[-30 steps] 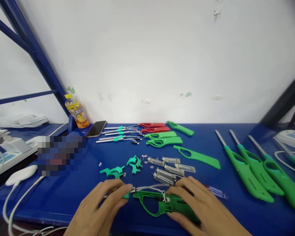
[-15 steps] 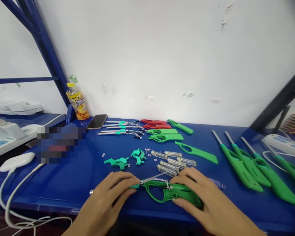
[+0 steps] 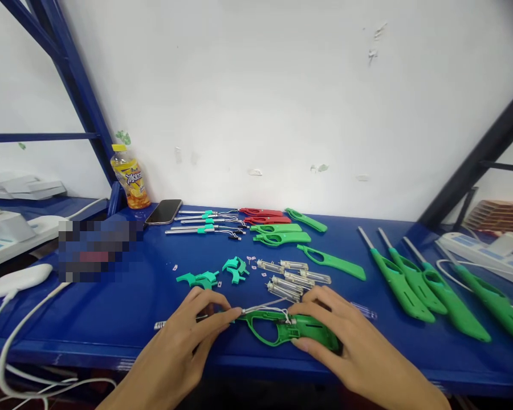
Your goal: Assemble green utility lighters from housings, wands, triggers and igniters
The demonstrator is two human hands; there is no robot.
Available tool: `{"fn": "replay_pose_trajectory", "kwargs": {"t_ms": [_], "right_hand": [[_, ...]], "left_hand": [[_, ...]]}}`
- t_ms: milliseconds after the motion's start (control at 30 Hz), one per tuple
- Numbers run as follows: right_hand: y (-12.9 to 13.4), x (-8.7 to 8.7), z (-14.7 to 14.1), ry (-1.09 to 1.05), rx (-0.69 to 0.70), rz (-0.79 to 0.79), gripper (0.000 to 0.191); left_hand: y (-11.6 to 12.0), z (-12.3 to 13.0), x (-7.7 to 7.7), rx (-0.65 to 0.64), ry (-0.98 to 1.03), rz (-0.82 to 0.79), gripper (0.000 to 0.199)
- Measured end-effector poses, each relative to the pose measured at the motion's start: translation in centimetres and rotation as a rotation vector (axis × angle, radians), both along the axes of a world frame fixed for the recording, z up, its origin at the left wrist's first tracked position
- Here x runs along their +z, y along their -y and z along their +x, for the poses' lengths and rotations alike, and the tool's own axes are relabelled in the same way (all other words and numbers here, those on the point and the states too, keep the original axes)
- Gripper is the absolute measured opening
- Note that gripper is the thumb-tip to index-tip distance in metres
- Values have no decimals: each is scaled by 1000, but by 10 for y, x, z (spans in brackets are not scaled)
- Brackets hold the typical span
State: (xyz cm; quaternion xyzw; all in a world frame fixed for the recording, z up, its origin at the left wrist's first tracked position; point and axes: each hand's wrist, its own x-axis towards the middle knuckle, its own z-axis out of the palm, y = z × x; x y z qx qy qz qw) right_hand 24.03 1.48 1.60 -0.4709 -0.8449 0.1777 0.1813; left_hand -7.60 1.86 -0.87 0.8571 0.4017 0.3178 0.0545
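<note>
Between my two hands, near the table's front edge, lies an open green lighter handle shell [image 3: 315, 329] with a finger loop. My left hand [image 3: 192, 336] pinches a metal lighter tube [image 3: 159, 325] at the shell's narrow end; its slotted tip sticks out on the left. White wires [image 3: 270, 308] run from the tube into the shell. My right hand [image 3: 346, 341] grips the shell's wide end, thumb on the near side and fingertips by a small part where the wires end. Just behind are several clear fuel tanks [image 3: 299, 279] and teal triggers [image 3: 203, 279].
Behind lie metal tubes with wires [image 3: 192, 230], red shells [image 3: 267, 220] and green shells [image 3: 333, 262]. Several assembled green lighters [image 3: 402, 287] lie at right. A phone [image 3: 165, 212], a drink bottle [image 3: 130, 179] and a white cable [image 3: 25, 324] are at left.
The view has swung slightly right, so things appear shifted left. My left fingers now cover the tube's teal collar, and its slotted tip shows. Both hands keep their hold.
</note>
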Motion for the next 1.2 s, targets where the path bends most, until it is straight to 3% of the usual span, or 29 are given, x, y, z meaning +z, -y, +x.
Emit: {"fn": "replay_pose_trajectory", "kwargs": {"t_ms": [233,500,633,833,1000,1200], "right_hand": [[-1,0,1,-9,-1,-63,24],[0,0,1,-41,-5,-104,23],[0,0,3,-50,-12,-116,24],[0,-2,4,-57,-8,-112,27],[-1,-6,5,-80,-28,-97,23],[0,-9,7,-65,-16,-74,17]], "left_hand": [[1,-2,-1,-32,-89,-13,61],[2,-2,8,-53,-88,3,61],[3,-3,5,-58,-100,-1,65],[0,-1,4,-40,-81,-124,62],[-1,-2,4,-36,-51,-283,48],[-2,-3,0,-34,5,-288,44]]}}
